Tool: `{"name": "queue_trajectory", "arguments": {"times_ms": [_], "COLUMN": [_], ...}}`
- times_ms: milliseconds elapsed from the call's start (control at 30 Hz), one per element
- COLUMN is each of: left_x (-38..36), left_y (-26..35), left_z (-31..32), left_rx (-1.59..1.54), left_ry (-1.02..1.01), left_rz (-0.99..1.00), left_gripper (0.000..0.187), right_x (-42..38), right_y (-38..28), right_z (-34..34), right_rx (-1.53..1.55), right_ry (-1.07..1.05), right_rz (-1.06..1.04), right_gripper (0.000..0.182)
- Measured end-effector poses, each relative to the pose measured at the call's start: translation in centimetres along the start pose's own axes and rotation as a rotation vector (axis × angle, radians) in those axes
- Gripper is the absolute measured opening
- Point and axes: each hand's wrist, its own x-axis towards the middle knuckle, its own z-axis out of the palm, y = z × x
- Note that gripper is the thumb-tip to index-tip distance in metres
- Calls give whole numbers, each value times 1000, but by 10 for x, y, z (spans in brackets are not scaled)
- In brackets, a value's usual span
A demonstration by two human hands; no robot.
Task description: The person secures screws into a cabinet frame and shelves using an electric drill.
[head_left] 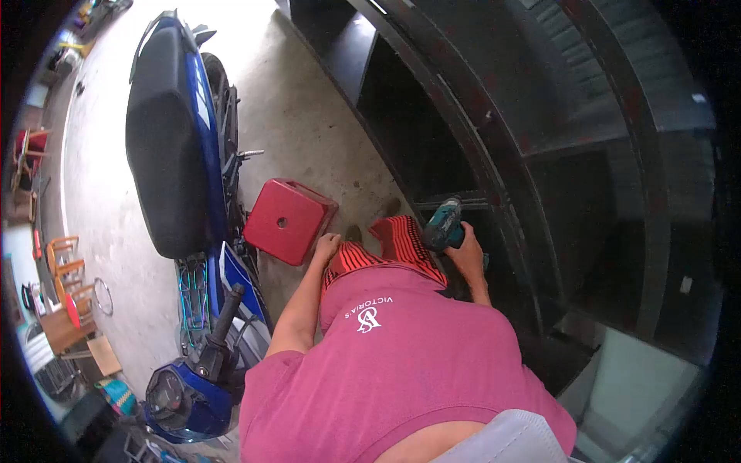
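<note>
My right hand [466,253] is wrapped round the grip of a teal and black cordless drill [443,222], close to the dark cabinet frame. The drill's body lies above my fingers, beside my right thigh. My left hand [328,245] hangs by my left thigh with its fingers curled in; whatever it may hold is hidden. Just beyond it stands a red plastic stool [282,221] with a round hole in its top.
A blue motorbike [176,139] with a black seat is parked on my left. Tall black cabinet frames [494,139] with shelves fill the right side. Wooden chairs [65,258] stand at the far left on the concrete floor [324,127].
</note>
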Motion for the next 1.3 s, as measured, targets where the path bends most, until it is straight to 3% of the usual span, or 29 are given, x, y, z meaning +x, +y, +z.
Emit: {"name": "queue_trajectory", "arguments": {"times_ms": [133, 200, 233, 300, 333, 400, 500, 567, 633, 667, 767, 800, 900, 967, 1033, 1167, 1300], "left_x": [13, 30, 38, 47, 55, 69, 92, 103, 109, 113, 141, 147, 146, 144, 149, 168, 191], "left_y": [73, 94, 108, 158, 180, 221, 282, 320, 350, 357, 366, 373, 396, 400, 400, 392, 398], "left_z": [-14, -19, -22, -41, -45, -42, -22, -14, -24, -26, -12, -6, -2, 2, 5, -2, -15], "left_rx": [-90, -397, -410, -97, -101, -115, -233, -516, -680, -836, -872, -988, -1215, -1190, -1170, -1189, -1276], "left_ry": [-59, -313, -297, -426, -411, -553, -580, -395, -399, -400, -497, -406, -291, -255, -218, -256, -178], "left_rz": [-69, -185, -189, 57, 52, 256, 163, 397, 310, 217, 165, 228, 173, 142, 113, -20, -73], "left_gripper": [40, 46, 46, 49, 49, 54, 61, 55, 52, 48, 42, 38, 36, 35, 33, 28, 24], "right_x": [45, 73, 89, 122, 138, 167, 211, 227, 248, 255, 266, 269, 265, 265, 265, 265, 278], "right_y": [-15, -24, -29, -43, -54, -77, -107, -131, -144, -146, -142, -136, -134, -135, -129, -132, -146], "right_z": [5, 5, 5, 7, 5, 0, -2, -10, -18, -21, -27, -24, -24, -27, -29, -46, -35], "right_rx": [-55, -76, -84, -128, -129, -117, -12, 15, 52, 62, 65, 83, 159, 212, 298, 3, -72], "right_ry": [-33, -122, -132, -163, -171, -205, -229, -241, -252, -208, -174, -184, -221, -242, -359, -360, -314], "right_rz": [-86, -137, -153, -143, -158, -218, -202, -187, -172, -205, -220, -252, -238, -201, -332, -506, -424], "right_gripper": [68, 69, 69, 72, 72, 71, 73, 74, 75, 75, 75, 74, 74, 74, 76, 82, 82]}}
